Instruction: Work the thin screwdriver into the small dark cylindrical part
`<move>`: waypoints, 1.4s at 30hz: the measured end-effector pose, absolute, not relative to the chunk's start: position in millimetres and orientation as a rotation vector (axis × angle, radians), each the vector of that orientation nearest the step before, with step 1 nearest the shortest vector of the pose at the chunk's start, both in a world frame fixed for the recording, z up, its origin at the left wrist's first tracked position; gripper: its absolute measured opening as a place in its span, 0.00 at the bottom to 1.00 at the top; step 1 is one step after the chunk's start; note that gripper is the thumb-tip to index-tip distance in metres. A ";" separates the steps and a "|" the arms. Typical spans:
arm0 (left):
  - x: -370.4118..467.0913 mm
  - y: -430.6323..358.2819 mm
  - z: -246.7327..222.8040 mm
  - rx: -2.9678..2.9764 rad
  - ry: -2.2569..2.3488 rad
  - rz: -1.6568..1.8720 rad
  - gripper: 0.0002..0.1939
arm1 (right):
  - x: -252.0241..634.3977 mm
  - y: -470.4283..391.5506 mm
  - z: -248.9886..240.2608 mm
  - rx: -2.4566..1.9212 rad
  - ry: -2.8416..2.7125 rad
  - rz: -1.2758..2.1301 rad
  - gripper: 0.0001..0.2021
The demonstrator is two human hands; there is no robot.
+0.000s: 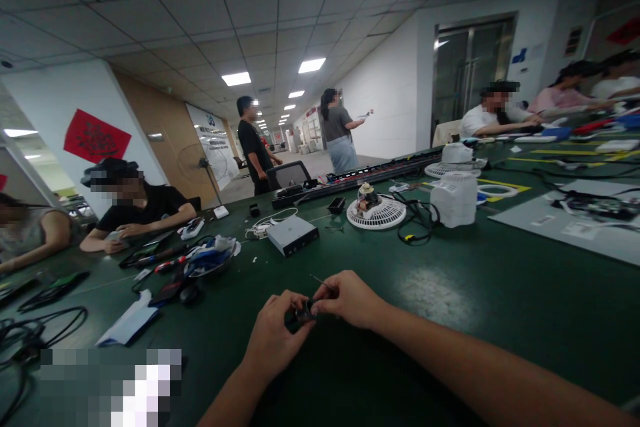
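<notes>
Above the near part of the green table, my left hand (275, 333) is closed around a small dark part (304, 311), thumb below and fingers above. The part looks rounded, but its kind is too small to make out. My right hand (350, 300) meets it from the right, fingertips pinched at the part's edge. A thin metal rod (323, 283) sticks out to the upper left from the right fingers; whether it is a tool or a pin I cannot tell. Both hands are close together, fingertips nearly touching.
Beyond my hands stand a silver-grey box (293, 235), a white round grille with a motor (376, 210), a white housing (454, 200) and black cables (417, 220). At left lie a cluttered bowl (213, 257) and folded paper (129, 320). Co-workers sit along both sides.
</notes>
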State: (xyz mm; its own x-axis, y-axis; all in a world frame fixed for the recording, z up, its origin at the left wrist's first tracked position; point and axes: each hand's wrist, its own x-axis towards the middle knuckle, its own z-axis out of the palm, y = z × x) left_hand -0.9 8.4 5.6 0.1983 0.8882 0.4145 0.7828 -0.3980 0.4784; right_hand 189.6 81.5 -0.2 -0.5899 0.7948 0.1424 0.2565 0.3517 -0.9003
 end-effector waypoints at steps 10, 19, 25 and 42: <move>0.4 8.5 4.6 2.324 1.565 0.983 0.10 | 190.5 81.4 0.8 -0.989 -2.097 1.191 0.11; -1.6 8.8 3.7 2.342 1.575 0.977 0.11 | 193.2 79.5 5.1 -0.957 -2.196 1.040 0.09; -1.1 9.1 4.9 2.326 1.560 0.972 0.11 | 194.3 76.5 9.0 -0.878 -2.218 0.830 0.06; -2.9 8.0 -1.9 2.372 1.429 1.054 0.13 | 197.7 75.9 11.3 -0.919 -2.320 0.757 0.07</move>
State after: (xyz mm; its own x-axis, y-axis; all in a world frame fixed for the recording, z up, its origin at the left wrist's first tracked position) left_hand -2.9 8.0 -1.9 0.2873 0.8292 0.4795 0.7031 -0.5225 0.4823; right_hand 197.7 75.9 11.3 -0.6300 0.7310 0.2624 0.4357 0.6123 -0.6598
